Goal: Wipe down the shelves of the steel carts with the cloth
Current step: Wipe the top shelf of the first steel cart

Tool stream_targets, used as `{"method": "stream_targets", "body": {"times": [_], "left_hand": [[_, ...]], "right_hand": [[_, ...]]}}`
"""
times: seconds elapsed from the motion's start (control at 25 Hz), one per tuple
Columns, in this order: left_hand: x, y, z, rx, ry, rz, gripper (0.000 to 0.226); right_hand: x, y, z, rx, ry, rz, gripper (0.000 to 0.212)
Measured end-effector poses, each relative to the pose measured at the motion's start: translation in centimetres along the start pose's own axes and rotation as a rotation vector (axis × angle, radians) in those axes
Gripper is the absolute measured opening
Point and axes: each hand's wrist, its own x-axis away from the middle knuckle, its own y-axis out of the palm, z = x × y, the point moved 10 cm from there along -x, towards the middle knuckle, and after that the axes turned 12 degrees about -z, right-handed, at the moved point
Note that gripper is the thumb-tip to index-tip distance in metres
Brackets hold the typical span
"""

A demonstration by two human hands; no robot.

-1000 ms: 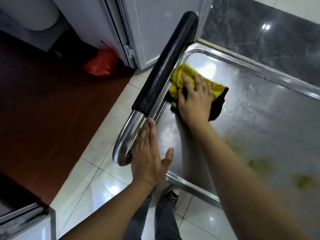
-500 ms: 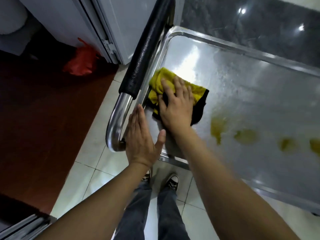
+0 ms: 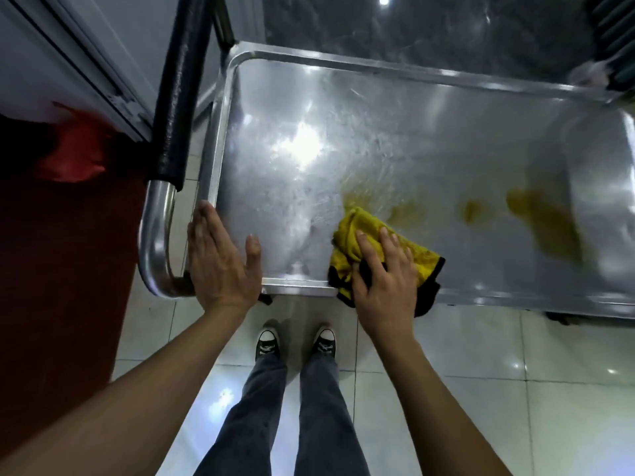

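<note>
The steel cart's top shelf [image 3: 429,132] fills the upper half of the head view, shiny and streaked. Yellowish-green smears [image 3: 543,221] lie on its right part. My right hand [image 3: 385,283] presses a crumpled yellow cloth with black edging [image 3: 354,235] onto the shelf at its near rim; part of the cloth hangs over the rim. My left hand [image 3: 220,262] lies flat, fingers together, on the shelf's near left corner beside the handle.
The cart handle [image 3: 178,108], padded black with a bare steel bend, runs along the shelf's left side. A white door frame [image 3: 86,63] and a red object [image 3: 75,149] lie to the left on dark red flooring. My shoes [image 3: 295,341] stand on white tiles.
My right hand has slid the cloth from the shelf's left edge by the handle to the right along the near rim. My left hand stays on the near left corner.
</note>
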Motion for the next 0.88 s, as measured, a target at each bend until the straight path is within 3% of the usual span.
{"method": "stream_targets", "body": {"times": [0.2,0.28,0.36,0.56,0.68,0.76,0.88], "left_hand": [[0.1,0.1,0.4,-0.018,0.031,-0.002,0.082],[0.2,0.2,0.6,-0.037,0.032,-0.006,0.082],[0.4,0.4,0.8,-0.052,0.044,-0.023,0.083],[0.4,0.5,0.7,-0.090,0.039,-0.037,0.084],[0.4,0.5,0.6,-0.108,0.050,-0.049,0.084],[0.4,0.5,0.6,-0.099,0.036,-0.052,0.085],[0.4,0.5,0.6,-0.079,0.010,-0.062,0.087]], "right_hand": [[-1.1,-3.6,10.8,-0.021,0.448,0.109,0.051],[-3.2,-3.9,11.1,-0.056,0.501,0.139,0.052],[-5.4,-3.1,7.4,-0.046,0.403,0.138,0.054],[-7.5,2.4,-9.5,-0.071,-0.087,0.044,0.054],[-6.6,4.2,-12.5,-0.052,-0.290,-0.028,0.051],[-8.8,2.9,-9.5,-0.025,-0.252,0.013,0.051],[-14.1,0.2,-2.0,-0.011,0.083,0.035,0.056]]}}
